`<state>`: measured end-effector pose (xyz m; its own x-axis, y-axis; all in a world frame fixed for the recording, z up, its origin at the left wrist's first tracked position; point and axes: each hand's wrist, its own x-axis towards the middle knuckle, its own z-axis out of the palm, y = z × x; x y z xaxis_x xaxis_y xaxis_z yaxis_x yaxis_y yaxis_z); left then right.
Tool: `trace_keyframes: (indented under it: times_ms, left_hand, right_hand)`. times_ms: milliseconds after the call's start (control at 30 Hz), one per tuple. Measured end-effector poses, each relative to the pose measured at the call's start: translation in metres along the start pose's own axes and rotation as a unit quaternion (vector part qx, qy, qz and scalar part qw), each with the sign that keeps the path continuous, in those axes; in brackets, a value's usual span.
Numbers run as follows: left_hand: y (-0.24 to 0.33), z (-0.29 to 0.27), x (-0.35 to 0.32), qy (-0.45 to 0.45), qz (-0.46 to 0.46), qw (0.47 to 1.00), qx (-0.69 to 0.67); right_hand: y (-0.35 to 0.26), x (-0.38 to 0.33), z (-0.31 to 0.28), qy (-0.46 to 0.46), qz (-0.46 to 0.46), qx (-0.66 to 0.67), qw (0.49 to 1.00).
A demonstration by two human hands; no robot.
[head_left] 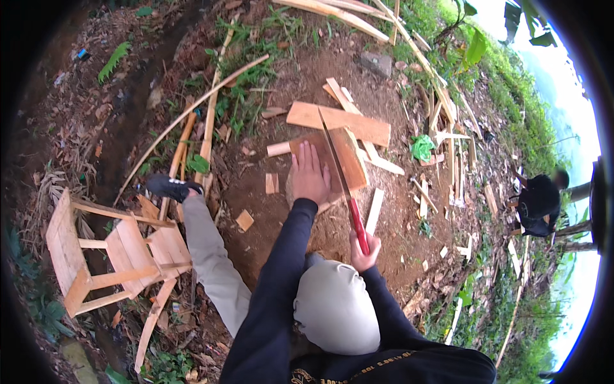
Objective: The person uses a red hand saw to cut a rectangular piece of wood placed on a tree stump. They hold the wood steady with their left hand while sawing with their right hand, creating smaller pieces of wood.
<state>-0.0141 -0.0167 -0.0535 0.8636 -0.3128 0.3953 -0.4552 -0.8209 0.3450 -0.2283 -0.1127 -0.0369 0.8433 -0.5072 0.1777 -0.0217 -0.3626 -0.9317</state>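
My left hand (311,174) lies flat, fingers stretched out, on a brown wooden board (325,152). This board rests on a thick pale wood block (355,161). Closed round a red handle, my right hand (365,251) holds a machete (357,223) with a long, thin dark blade. The blade points away from me and crosses over the right side of the board and block; whether it touches the wood I cannot tell. Just beyond the block lies a flat light plank (345,123), and a short wooden strip (279,149) sits left of the board.
A wooden chair (131,253) lies tipped at left, near my outstretched leg (214,256). Small offcuts (244,221) are scattered over the soil. Long poles (422,61) lie at the far right, near a green plastic bag (421,148). Another person (538,203) in dark clothes is at right.
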Motion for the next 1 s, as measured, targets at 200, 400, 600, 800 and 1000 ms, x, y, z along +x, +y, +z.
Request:
trace_keyframes:
  times_ms: [200,400,600,800,1000]
  left_hand:
    - [-0.004,0.002,0.000,-0.005,0.001,1.000,0.015]
    - [-0.005,0.007,-0.005,-0.016,-0.001,1.000,0.022]
    - [0.000,0.000,-0.003,-0.012,0.002,1.000,-0.006]
    - [-0.002,0.005,-0.008,-0.013,0.009,1.000,-0.005]
    - [0.000,0.006,0.003,0.006,0.024,1.000,0.005]
  right_hand:
    - [0.023,-0.011,-0.003,0.000,-0.016,-0.007,1.000]
    - [0.005,0.021,0.018,0.006,0.014,0.026,1.000]
    - [-0.002,-0.040,-0.015,0.002,-0.058,-0.065,0.996]
    - [0.008,0.006,0.013,0.005,0.062,0.130,0.989]
    - [0.020,-0.015,-0.004,0.040,0.036,0.052,0.997]
